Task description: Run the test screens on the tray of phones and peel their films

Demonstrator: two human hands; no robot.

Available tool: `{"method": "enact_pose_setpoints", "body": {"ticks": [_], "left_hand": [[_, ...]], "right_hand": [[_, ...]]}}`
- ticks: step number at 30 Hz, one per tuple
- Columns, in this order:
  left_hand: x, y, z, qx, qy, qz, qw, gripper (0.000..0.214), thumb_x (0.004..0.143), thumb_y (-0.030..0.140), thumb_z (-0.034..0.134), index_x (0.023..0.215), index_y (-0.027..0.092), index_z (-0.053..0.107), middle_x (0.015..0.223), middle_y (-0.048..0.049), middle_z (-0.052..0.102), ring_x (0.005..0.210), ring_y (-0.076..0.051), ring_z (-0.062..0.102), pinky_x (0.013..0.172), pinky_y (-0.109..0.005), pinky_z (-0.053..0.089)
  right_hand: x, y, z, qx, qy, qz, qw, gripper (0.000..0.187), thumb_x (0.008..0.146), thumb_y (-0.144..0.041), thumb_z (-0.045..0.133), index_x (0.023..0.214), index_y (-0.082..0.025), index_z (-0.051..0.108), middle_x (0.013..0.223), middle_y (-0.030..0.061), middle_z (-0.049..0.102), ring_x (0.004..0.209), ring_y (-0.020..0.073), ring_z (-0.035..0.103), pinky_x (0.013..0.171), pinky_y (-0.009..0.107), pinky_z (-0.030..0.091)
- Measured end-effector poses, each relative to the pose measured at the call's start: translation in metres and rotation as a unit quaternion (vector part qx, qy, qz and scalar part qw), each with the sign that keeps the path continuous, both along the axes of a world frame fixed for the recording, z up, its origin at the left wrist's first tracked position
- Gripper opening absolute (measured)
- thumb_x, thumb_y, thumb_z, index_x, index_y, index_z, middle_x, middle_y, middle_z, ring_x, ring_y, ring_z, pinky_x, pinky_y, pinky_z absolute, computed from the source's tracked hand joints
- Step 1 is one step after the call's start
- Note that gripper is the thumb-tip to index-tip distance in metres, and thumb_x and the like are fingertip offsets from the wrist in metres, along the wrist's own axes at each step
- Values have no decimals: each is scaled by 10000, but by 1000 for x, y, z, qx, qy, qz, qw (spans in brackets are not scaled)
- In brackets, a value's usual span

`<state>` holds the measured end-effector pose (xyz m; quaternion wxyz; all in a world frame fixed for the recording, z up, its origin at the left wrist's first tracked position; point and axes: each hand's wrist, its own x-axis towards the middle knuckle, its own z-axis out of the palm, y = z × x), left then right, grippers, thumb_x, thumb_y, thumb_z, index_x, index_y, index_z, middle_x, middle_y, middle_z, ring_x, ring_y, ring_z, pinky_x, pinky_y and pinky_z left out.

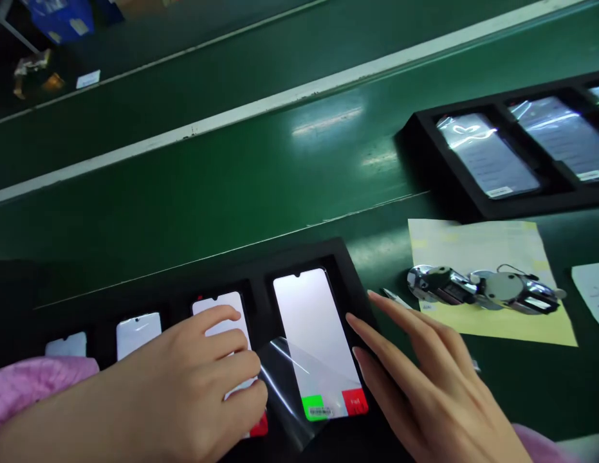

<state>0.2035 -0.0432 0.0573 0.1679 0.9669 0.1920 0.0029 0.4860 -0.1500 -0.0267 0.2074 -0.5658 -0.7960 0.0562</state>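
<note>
A black tray (251, 267) in front of me holds several phones with lit white screens. The rightmost phone (311, 321) shows a green and a red button at its lower end. My left hand (193, 386) lies over the neighbouring phone (222, 308), fingers curled, pinching a clear protective film (284, 386) that curls up off the rightmost phone's lower left corner. My right hand (424, 379) rests at that phone's right edge on the tray rim, fingers stretched out and together, holding nothing.
A second black tray (424, 161) with dark-screened phones sits at the far right on the green conveyor belt (231, 180). A yellow paper (473, 241) carries shiny metal tools (477, 289). A white sheet (593, 289) lies at the right edge. Pink sleeves cover both arms.
</note>
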Motion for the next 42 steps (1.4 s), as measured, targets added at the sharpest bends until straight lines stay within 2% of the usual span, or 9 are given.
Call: {"method": "enact_pose_setpoints", "body": {"ticks": [2, 8, 16, 22, 29, 32, 35, 38, 42], "left_hand": [[1, 9, -1, 11, 7, -35, 999, 346, 1003, 53, 392, 898, 231, 670, 788, 28, 702, 721, -160, 654, 942, -407, 562], [22, 31, -16, 180, -61, 43, 981, 377, 1000, 25, 488, 1366, 57, 572, 1219, -146, 751, 1079, -285, 722, 891, -474, 591], [72, 43, -39, 151, 10, -90, 984, 358, 965, 54, 462, 1282, 57, 629, 1332, -199, 701, 1129, -294, 706, 848, -397, 634], [89, 43, -32, 110, 173, -79, 976, 421, 884, 5, 531, 1247, 173, 663, 1276, -163, 680, 1087, -290, 682, 760, -361, 626], [91, 43, -28, 68, 172, -61, 981, 310, 915, 15, 529, 1135, 165, 688, 1145, -139, 656, 1096, -286, 631, 915, -410, 577], [94, 41, -30, 88, 168, -104, 976, 227, 940, 25, 516, 956, 152, 702, 1042, -104, 665, 1102, -289, 613, 970, -426, 530], [91, 44, -28, 69, 140, -114, 981, 243, 958, 32, 502, 955, 151, 714, 1089, -88, 699, 1123, -279, 630, 1001, -422, 520], [69, 46, -16, 27, 10, -11, 1000, 421, 956, 30, 474, 1330, 136, 635, 1365, -106, 666, 1241, -230, 643, 1057, -371, 544], [17, 31, 8, 52, -117, 79, 989, 382, 999, 51, 415, 1281, 134, 658, 1327, -93, 710, 1226, -188, 686, 1056, -332, 577]], "right_hand": [[-5, 1, -3, -5, -24, 5, 1000, 441, 1045, -244, 510, 1460, -119, 588, 1585, 225, 488, 1310, 356, 583, 972, 496, 595], [-19, -17, -1, -20, -20, -38, 999, 507, 1036, -266, 515, 1508, -82, 536, 1618, 244, 461, 1354, 365, 599, 924, 454, 635], [-51, -6, -8, -1, -34, -152, 988, 428, 1048, -391, 572, 1357, -104, 644, 1593, 272, 498, 1225, 374, 679, 858, 485, 646], [-60, 1, -8, 12, -31, -187, 982, 303, 1053, -351, 571, 1213, -127, 697, 1553, 283, 538, 1125, 348, 714, 775, 449, 624], [-67, -4, -15, 14, -7, -216, 976, 264, 1057, -356, 568, 1160, -148, 695, 1556, 267, 543, 1089, 351, 718, 775, 467, 594], [-63, -3, -17, 18, 13, -215, 976, 266, 1062, -385, 568, 1158, -177, 703, 1557, 238, 555, 1107, 340, 723, 795, 473, 611], [-53, -7, -13, 73, 80, -178, 978, 263, 1033, -338, 643, 1248, -191, 680, 1555, 233, 554, 1175, 313, 710, 857, 456, 625], [-44, -11, -6, 111, 97, -104, 984, 265, 987, -229, 701, 1249, -196, 686, 1516, 202, 593, 1264, 319, 658, 959, 481, 596], [-46, -8, -1, 92, 41, -30, 994, 168, 1005, -275, 676, 1145, -205, 736, 1471, 170, 643, 1274, 325, 634, 963, 493, 562]]}}
